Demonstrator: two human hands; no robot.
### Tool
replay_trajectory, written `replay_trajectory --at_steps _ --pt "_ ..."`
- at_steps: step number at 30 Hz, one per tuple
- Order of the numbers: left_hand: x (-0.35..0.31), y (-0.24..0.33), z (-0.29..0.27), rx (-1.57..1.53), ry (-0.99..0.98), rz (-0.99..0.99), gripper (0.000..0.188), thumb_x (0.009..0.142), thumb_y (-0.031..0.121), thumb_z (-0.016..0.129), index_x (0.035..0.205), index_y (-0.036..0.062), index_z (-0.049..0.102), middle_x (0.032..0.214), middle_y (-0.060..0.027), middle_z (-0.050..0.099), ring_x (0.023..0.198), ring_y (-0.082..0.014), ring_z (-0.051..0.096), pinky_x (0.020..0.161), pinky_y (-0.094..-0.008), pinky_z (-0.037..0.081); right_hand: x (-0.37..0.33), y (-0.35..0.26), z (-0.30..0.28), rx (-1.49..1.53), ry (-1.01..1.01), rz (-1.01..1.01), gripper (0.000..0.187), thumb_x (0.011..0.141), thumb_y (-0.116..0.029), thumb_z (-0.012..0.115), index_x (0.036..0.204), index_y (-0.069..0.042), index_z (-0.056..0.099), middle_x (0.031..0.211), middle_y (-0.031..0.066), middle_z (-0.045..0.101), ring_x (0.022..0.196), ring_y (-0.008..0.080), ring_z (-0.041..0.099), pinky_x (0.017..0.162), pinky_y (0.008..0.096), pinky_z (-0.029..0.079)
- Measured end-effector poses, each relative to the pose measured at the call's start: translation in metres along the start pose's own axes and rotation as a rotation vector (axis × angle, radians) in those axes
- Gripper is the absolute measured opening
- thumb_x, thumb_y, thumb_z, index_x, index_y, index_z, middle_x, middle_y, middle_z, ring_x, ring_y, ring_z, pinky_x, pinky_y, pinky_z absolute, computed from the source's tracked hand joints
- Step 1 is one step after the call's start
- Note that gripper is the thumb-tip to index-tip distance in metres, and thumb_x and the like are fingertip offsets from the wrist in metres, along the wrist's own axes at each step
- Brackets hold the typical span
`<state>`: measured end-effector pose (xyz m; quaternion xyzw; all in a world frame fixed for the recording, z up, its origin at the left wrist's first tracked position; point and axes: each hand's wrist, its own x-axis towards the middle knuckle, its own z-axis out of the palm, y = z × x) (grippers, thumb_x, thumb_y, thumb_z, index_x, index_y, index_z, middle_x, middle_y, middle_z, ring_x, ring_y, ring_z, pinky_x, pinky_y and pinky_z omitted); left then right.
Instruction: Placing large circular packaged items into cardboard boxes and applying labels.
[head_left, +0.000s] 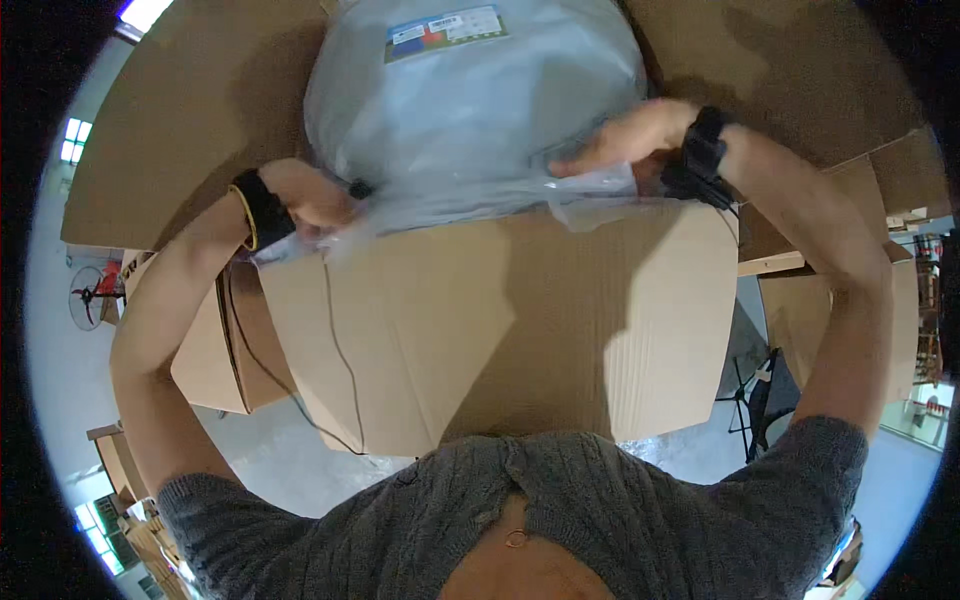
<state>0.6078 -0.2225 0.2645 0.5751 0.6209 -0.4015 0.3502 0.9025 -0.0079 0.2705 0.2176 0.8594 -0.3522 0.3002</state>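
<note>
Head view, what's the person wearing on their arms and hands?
Both hands are bare. The left hand and right hand each have a black wrist strap; a thin dark cable trails from the left one. Grey ribbed knit sleeves are pushed up the arms.

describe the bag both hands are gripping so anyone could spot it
Start at the big open cardboard box. Bulging from its top is a puffy translucent grey-blue plastic bag, gripped by the left hand and right hand. Only it is shiny plastic with a colourful label.

A large open cardboard box (480, 330) carries a bulky grey plastic bag (470, 100) on top.
</note>
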Motion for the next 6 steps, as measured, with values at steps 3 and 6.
replay_trajectory --at_steps 3,6 --pt "0.022 0.0 0.024 -0.062 -0.145 -0.17 0.043 0.09 0.043 0.05 0.105 0.0066 0.067 0.099 -0.0169 0.067 0.087 -0.0274 0.063 0.075 -0.0403 0.048 0.054 0.047 0.01 -0.252 -0.261 0.035 0.055 0.091 -0.055 0.049 0.115 -0.008 0.063 0.107 0.0095 0.062 0.089 0.0192 0.056 0.077 0.0362 0.048" --pt "0.083 -0.012 0.015 -0.019 0.065 -0.152 0.044 0.09 0.047 0.051 0.113 0.0127 0.066 0.107 -0.0126 0.067 0.094 -0.0237 0.064 0.08 -0.0388 0.049 0.125 0.208 0.013 -0.369 -0.649 -0.543 0.052 0.091 -0.049 0.052 0.12 -0.007 0.06 0.118 0.0114 0.06 0.095 0.023 0.054 0.085 0.0398 0.045"
